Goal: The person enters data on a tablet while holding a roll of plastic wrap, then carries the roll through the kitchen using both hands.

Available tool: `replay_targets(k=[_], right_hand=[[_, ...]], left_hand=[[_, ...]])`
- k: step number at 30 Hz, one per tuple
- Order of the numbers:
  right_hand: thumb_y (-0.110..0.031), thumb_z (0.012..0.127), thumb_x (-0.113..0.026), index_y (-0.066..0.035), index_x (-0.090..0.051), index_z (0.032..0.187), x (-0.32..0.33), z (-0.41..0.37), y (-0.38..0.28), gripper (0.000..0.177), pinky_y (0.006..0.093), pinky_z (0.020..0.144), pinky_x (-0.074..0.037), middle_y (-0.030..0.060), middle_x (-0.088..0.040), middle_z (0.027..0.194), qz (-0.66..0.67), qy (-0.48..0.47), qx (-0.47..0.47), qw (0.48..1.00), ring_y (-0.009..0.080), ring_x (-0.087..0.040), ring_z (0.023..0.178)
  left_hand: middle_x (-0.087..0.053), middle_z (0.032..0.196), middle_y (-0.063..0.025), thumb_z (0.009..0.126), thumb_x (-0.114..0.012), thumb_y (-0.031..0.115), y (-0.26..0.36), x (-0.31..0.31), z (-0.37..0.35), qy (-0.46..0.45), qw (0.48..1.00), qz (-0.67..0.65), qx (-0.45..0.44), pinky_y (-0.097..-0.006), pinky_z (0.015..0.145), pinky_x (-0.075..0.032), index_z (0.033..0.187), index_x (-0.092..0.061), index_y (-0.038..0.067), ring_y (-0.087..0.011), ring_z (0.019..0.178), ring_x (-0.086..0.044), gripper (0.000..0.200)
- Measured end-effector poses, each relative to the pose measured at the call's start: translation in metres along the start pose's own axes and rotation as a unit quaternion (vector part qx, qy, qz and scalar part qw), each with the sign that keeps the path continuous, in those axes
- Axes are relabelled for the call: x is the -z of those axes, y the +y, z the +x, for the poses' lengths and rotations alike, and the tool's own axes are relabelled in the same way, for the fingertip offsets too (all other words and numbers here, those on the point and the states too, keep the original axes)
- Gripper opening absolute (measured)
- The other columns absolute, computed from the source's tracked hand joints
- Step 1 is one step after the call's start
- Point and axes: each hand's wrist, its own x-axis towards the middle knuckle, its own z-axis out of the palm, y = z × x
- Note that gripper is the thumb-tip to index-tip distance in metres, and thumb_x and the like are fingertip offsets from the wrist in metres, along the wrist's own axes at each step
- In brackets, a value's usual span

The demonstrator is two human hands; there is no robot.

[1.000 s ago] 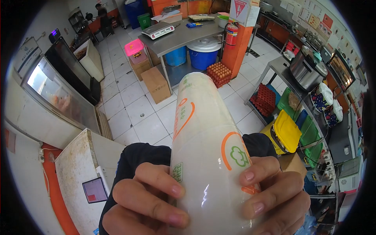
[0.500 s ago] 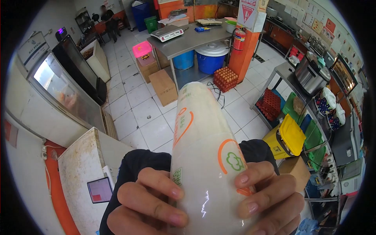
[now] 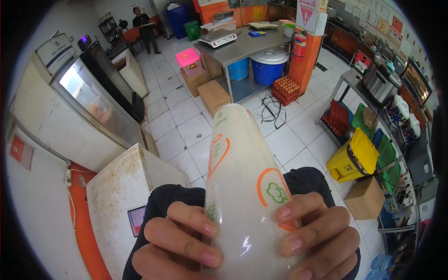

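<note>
A long whitish stack of cups (image 3: 238, 186) in clear, shiny plastic points away from me, narrowing toward its far end. Orange lines and green print mark its surface. My left hand (image 3: 179, 242) grips its left side with bent fingers, and my right hand (image 3: 319, 238) holds the opposite side the same way. Both thumbs are hidden. The near end of the stack runs out of view at the bottom. Beneath it, dark-clothed legs (image 3: 305, 182) show on both sides.
Left, a stained white cabinet (image 3: 121, 186) stands close, with a glass-door fridge (image 3: 88, 98) behind. A steel table (image 3: 247, 46) is ahead, egg trays (image 3: 285, 91) and cables (image 3: 273, 112) near it. Right are a yellow bin (image 3: 352, 156) and a cardboard box (image 3: 364, 198). A person (image 3: 144, 28) stands far back.
The room has shifted rightward in view, so the camera has turned slightly left. Both hands keep their grip on the stack of cups. The distant person shows more fully.
</note>
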Motion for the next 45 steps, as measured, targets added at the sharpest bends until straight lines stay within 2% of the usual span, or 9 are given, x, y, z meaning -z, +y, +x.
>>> replay_targets(k=[3, 7, 11, 16, 22, 28, 33, 39, 45], right_hand=[[-0.023, 0.094, -0.050, -0.013, -0.053, 0.100, -0.029, -0.004, -0.016, 0.012, 0.0493, 0.081, -0.051, -0.0005, -0.056, 0.089, -0.011, 0.013, -0.007, 1.000, 0.0247, -0.057, 0.088], [-0.022, 0.093, -0.051, -0.014, -0.054, 0.101, -0.074, -0.013, -0.034, 0.012, 0.0501, 0.082, -0.050, -0.0013, -0.056, 0.090, -0.048, 0.076, -0.027, 0.996, 0.0244, -0.056, 0.089], [-0.017, 0.090, -0.054, -0.010, -0.047, 0.079, -0.091, -0.007, -0.072, 0.014, 0.0399, 0.077, -0.048, 0.0033, -0.045, 0.077, -0.122, 0.091, -0.161, 0.975, 0.0195, -0.051, 0.074], [-0.017, 0.090, -0.054, -0.010, -0.046, 0.074, -0.125, -0.010, -0.097, 0.020, 0.0390, 0.078, -0.048, 0.0047, -0.044, 0.074, -0.173, 0.149, -0.239, 0.944, 0.0179, -0.051, 0.074], [-0.017, 0.091, -0.051, -0.010, -0.044, 0.072, -0.137, -0.015, -0.090, 0.021, 0.0368, 0.075, -0.049, 0.0039, -0.043, 0.073, -0.118, 0.128, -0.143, 0.974, 0.0154, -0.049, 0.069], [-0.020, 0.091, -0.054, -0.014, -0.055, 0.101, -0.114, -0.012, -0.080, 0.012, 0.0515, 0.083, -0.049, -0.0012, -0.058, 0.094, -0.032, -0.066, -0.064, 0.995, 0.0250, -0.056, 0.090], [-0.015, 0.091, -0.052, -0.010, -0.046, 0.073, -0.148, -0.023, -0.103, 0.019, 0.0370, 0.076, -0.049, 0.0026, -0.043, 0.074, -0.162, 0.143, -0.160, 0.963, 0.0131, -0.049, 0.071], [-0.021, 0.091, -0.055, -0.014, -0.056, 0.102, -0.133, -0.017, -0.108, 0.014, 0.0518, 0.083, -0.050, -0.0008, -0.058, 0.094, -0.092, 0.022, -0.143, 0.985, 0.0256, -0.057, 0.089], [-0.015, 0.089, -0.057, -0.010, -0.049, 0.076, -0.125, -0.016, -0.100, 0.016, 0.0402, 0.080, -0.050, 0.0014, -0.044, 0.074, -0.168, 0.095, -0.140, 0.971, 0.0120, -0.049, 0.080]], left_hand=[[-0.051, 0.083, -0.0037, 0.084, -0.061, 0.009, 0.023, 0.003, -0.011, 0.077, 0.997, 0.008, 0.003, -0.0350, 0.080, -0.043, 0.084, -0.052, 0.014, -0.0202, 0.085, -0.051, 0.011], [-0.051, 0.092, 0.0010, 0.087, -0.059, 0.026, 0.052, 0.026, -0.011, 0.035, 0.999, -0.025, 0.013, -0.0456, 0.085, -0.042, 0.094, -0.061, 0.015, -0.0236, 0.096, -0.050, 0.013], [-0.049, 0.084, 0.0031, 0.084, -0.065, 0.024, 0.091, 0.032, -0.007, 0.081, 0.984, -0.035, 0.153, -0.0357, 0.081, -0.039, 0.076, -0.054, 0.015, -0.0161, 0.088, -0.050, 0.017], [-0.052, 0.094, 0.0018, 0.087, -0.059, 0.026, 0.099, 0.050, -0.020, 0.035, 0.999, -0.032, 0.011, -0.0463, 0.086, -0.041, 0.095, -0.063, 0.015, -0.0241, 0.098, -0.050, 0.014], [-0.049, 0.081, 0.0024, 0.082, -0.069, 0.025, 0.128, 0.052, -0.020, 0.124, 0.979, -0.054, 0.149, -0.0297, 0.080, -0.038, 0.071, -0.051, 0.016, -0.0123, 0.086, -0.049, 0.023], [-0.050, 0.079, -0.0046, 0.081, -0.064, 0.004, 0.118, 0.047, -0.036, 0.163, 0.985, -0.042, 0.040, -0.0302, 0.079, -0.042, 0.076, -0.049, 0.014, -0.0170, 0.081, -0.051, 0.019], [-0.051, 0.091, -0.0011, 0.085, -0.060, 0.017, 0.121, 0.057, -0.030, 0.087, 0.995, -0.040, 0.003, -0.0404, 0.085, -0.042, 0.090, -0.058, 0.014, -0.0217, 0.093, -0.050, 0.007], [-0.051, 0.091, -0.0003, 0.085, -0.059, 0.018, 0.113, 0.059, -0.027, 0.064, 0.996, -0.058, -0.007, -0.0403, 0.086, -0.042, 0.089, -0.057, 0.014, -0.0211, 0.093, -0.050, 0.006], [-0.048, 0.084, -0.0007, 0.085, -0.058, 0.012, 0.110, 0.041, -0.026, 0.116, 0.992, -0.017, 0.048, -0.0368, 0.082, -0.043, 0.079, -0.052, 0.012, -0.0189, 0.086, -0.051, 0.008]])
